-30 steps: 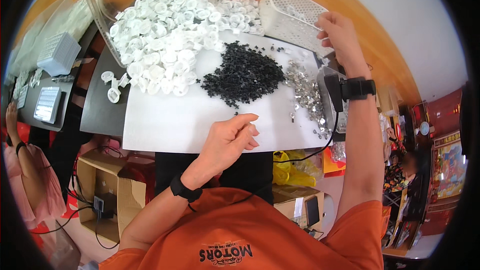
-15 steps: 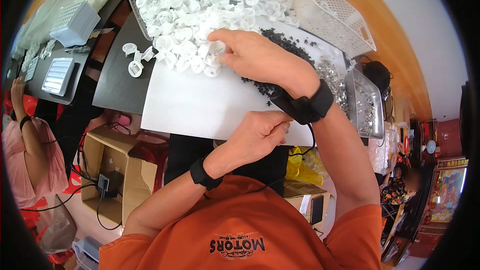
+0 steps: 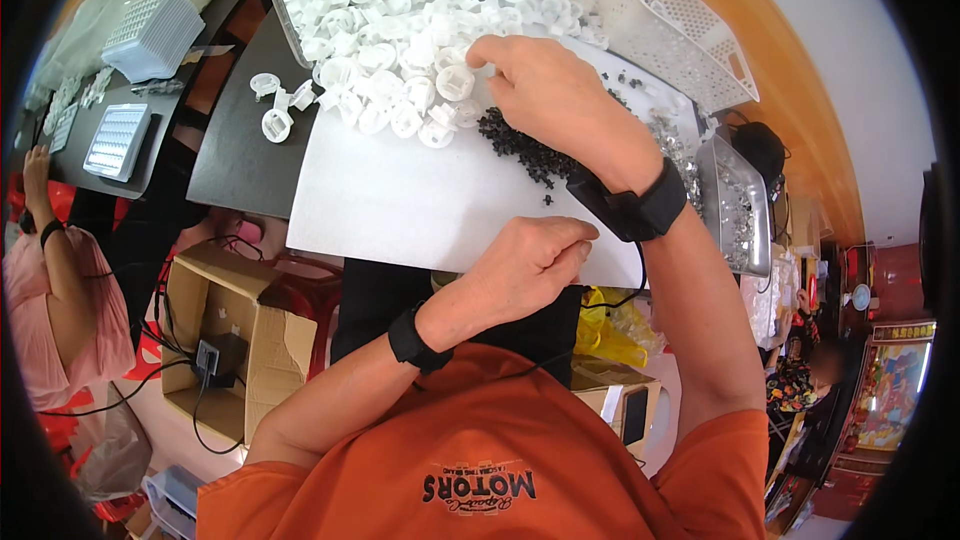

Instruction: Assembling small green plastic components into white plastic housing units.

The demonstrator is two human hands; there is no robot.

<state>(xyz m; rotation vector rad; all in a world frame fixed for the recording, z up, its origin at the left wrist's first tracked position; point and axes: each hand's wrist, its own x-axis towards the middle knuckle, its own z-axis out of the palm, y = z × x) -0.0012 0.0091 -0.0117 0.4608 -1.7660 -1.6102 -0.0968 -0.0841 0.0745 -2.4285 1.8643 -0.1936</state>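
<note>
My right hand reaches over the near right edge of a large heap of white plastic parts with round faces. Its index finger and thumb are apart, beside one round white part; nothing shows held between them. Below its palm lies a pile of small black pieces, partly covered by the hand and wrist. My left hand hovers at the near edge of the white board, its fingers curled and pinched together. Whatever it may hold is hidden.
A white perforated basket and a metal tray of small shiny pieces stand at the right. Loose white parts lie on the dark table. An open cardboard box stands below left. Another person's arm shows far left.
My right hand has drawn back rightward from the white heap, leaving the round part it was touching at the heap's edge. My left hand stays pinched near the board's edge.
</note>
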